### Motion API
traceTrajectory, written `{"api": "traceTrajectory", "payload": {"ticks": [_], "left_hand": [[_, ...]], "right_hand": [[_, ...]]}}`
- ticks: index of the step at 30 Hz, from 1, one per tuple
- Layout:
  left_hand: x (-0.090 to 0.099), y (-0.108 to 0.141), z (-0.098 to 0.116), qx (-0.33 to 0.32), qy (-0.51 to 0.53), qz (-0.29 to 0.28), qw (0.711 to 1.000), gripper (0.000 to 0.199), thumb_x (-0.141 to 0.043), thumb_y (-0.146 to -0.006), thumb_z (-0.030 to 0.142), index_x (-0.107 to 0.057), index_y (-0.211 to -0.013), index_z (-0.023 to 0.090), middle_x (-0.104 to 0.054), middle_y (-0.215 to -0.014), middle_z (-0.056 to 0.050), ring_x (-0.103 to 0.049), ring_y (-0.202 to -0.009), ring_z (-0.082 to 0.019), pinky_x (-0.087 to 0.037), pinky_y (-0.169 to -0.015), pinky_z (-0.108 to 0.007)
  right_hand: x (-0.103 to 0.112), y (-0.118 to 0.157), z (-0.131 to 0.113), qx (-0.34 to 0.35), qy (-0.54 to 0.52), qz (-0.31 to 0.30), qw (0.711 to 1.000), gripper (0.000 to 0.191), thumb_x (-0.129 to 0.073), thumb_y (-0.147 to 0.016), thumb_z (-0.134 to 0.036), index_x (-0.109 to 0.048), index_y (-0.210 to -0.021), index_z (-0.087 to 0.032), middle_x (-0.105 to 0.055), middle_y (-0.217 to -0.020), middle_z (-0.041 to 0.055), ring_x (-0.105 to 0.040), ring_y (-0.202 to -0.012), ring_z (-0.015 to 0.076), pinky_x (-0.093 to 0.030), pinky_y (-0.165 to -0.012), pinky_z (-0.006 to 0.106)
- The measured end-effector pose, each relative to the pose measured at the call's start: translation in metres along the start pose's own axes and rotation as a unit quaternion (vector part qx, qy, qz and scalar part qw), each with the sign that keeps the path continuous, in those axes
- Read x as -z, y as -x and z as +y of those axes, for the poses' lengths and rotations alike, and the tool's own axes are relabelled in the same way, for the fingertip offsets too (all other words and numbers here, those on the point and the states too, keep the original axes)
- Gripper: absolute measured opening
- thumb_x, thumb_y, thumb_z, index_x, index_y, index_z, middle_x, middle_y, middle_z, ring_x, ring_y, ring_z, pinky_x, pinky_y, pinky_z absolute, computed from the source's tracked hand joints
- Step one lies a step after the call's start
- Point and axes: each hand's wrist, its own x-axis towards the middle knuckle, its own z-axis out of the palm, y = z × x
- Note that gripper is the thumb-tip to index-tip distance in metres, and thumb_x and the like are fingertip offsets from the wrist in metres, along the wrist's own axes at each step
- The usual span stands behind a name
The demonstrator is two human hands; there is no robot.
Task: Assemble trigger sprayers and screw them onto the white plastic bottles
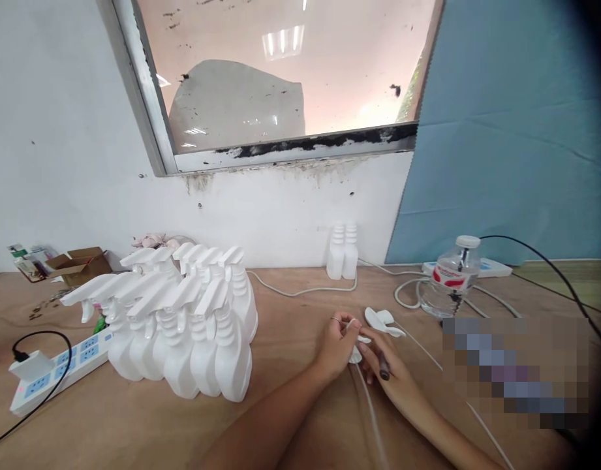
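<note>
My left hand (335,344) is closed, its fingers pinching a small white plastic piece (355,356). A thin white cord or tube (371,411) runs from that piece toward me. Against it, my right hand (391,372) is closed around a slim dark-handled tool (384,367); its tip is hidden, so I cannot tell its kind. Just beyond my fingers lies another white plastic piece (378,320), in curved parts, with a thin line trailing off to the right.
Several white spray bottles (183,352) stand grouped at left, beside a power strip (60,372). Two headless white bottles (342,253) stand against the wall. To the right are a water bottle (449,281), looped cable (402,294) and a pixelated patch. An open cardboard box (79,266) sits far left.
</note>
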Motion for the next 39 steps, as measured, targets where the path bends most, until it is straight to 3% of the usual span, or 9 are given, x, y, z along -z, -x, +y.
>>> {"api": "traceTrajectory", "payload": {"ticks": [2,5,8,11,16,25,32,36,39], "left_hand": [[0.001,-0.001,0.0,-0.005,-0.02,0.019,1.0,0.029,-0.051,-0.087,0.045,-0.053,-0.091,0.016,-0.058,-0.08,-0.002,-0.055,-0.074,-0.013,-0.043,-0.069,-0.023],[0.005,-0.004,0.0,-0.006,-0.053,0.035,0.998,0.02,-0.044,-0.091,0.036,-0.05,-0.092,0.017,-0.058,-0.08,-0.002,-0.055,-0.073,-0.013,-0.044,-0.068,-0.023],[0.011,-0.004,0.003,-0.019,-0.102,0.046,0.993,0.017,-0.045,-0.091,0.033,-0.05,-0.096,0.018,-0.059,-0.084,-0.002,-0.055,-0.075,-0.013,-0.043,-0.068,-0.023],[0.019,-0.003,0.009,-0.039,-0.161,0.045,0.985,0.017,-0.05,-0.088,0.034,-0.054,-0.094,0.019,-0.059,-0.08,-0.001,-0.053,-0.07,-0.013,-0.04,-0.067,-0.023],[0.025,-0.007,0.013,-0.045,-0.235,0.044,0.97,0.015,-0.055,-0.083,0.033,-0.06,-0.086,0.02,-0.055,-0.065,0.002,-0.049,-0.059,-0.012,-0.035,-0.058,-0.022],[0.026,-0.019,0.007,-0.015,-0.297,0.079,0.952,0.028,-0.051,-0.081,0.037,-0.062,-0.065,0.017,-0.054,-0.056,0.002,-0.044,-0.053,-0.011,-0.028,-0.053,-0.022],[0.024,-0.019,0.008,-0.006,-0.299,0.099,0.949,0.027,-0.055,-0.078,0.038,-0.06,-0.061,0.017,-0.053,-0.054,0.003,-0.045,-0.053,-0.011,-0.028,-0.054,-0.022],[0.048,-0.032,0.006,0.024,-0.277,0.165,0.946,0.026,-0.051,-0.08,0.035,-0.058,-0.062,0.018,-0.054,-0.056,0.002,-0.046,-0.054,-0.013,-0.029,-0.055,-0.023],[0.071,-0.042,0.002,0.046,-0.243,0.225,0.943,0.03,-0.043,-0.084,0.035,-0.055,-0.062,0.018,-0.053,-0.056,0.001,-0.047,-0.055,-0.013,-0.031,-0.055,-0.023]], "right_hand": [[0.002,0.001,-0.001,0.033,0.053,0.019,0.998,0.038,-0.05,-0.086,-0.05,-0.054,-0.112,-0.023,-0.056,-0.098,0.0071,-0.055,-0.06,0.0145,-0.049,-0.047,0.028],[0.004,0.004,-0.006,0.061,0.151,0.023,0.986,0.028,-0.049,-0.086,-0.047,-0.059,-0.092,-0.021,-0.059,-0.077,0.0024,-0.056,-0.065,0.0165,-0.048,-0.059,0.027],[0.003,0.009,-0.011,0.073,0.229,-0.045,0.97,0.031,-0.049,-0.087,-0.045,-0.057,-0.071,-0.02,-0.056,-0.063,-0.0004,-0.052,-0.059,0.0147,-0.042,-0.056,0.025],[-0.001,0.012,-0.012,0.127,0.271,-0.106,0.948,0.032,-0.05,-0.088,-0.041,-0.053,-0.065,-0.02,-0.056,-0.062,0.0001,-0.051,-0.056,0.0139,-0.039,-0.055,0.025],[-0.008,0.012,-0.012,0.179,0.308,-0.142,0.924,0.034,-0.039,-0.093,-0.029,-0.048,-0.062,-0.02,-0.056,-0.06,0.0014,-0.054,-0.055,0.0149,-0.037,-0.055,0.026],[-0.014,0.008,-0.008,0.19,0.316,-0.121,0.922,0.032,-0.036,-0.091,-0.024,-0.043,-0.061,-0.021,-0.054,-0.057,0.001,-0.051,-0.05,0.0137,-0.035,-0.051,0.025],[-0.015,0.009,-0.008,0.214,0.317,-0.109,0.918,0.032,-0.035,-0.091,-0.021,-0.038,-0.059,-0.021,-0.048,-0.054,-0.0009,-0.046,-0.048,0.012,-0.032,-0.05,0.024],[-0.012,0.028,-0.014,0.25,0.317,-0.137,0.905,0.033,-0.036,-0.091,-0.017,-0.038,-0.058,-0.02,-0.045,-0.052,-0.0027,-0.042,-0.045,0.0097,-0.029,-0.048,0.023],[0.003,0.035,-0.019,0.284,0.33,-0.155,0.887,0.031,-0.039,-0.091,-0.017,-0.042,-0.06,-0.02,-0.047,-0.054,-0.0031,-0.042,-0.046,0.0087,-0.029,-0.049,0.023]]}}
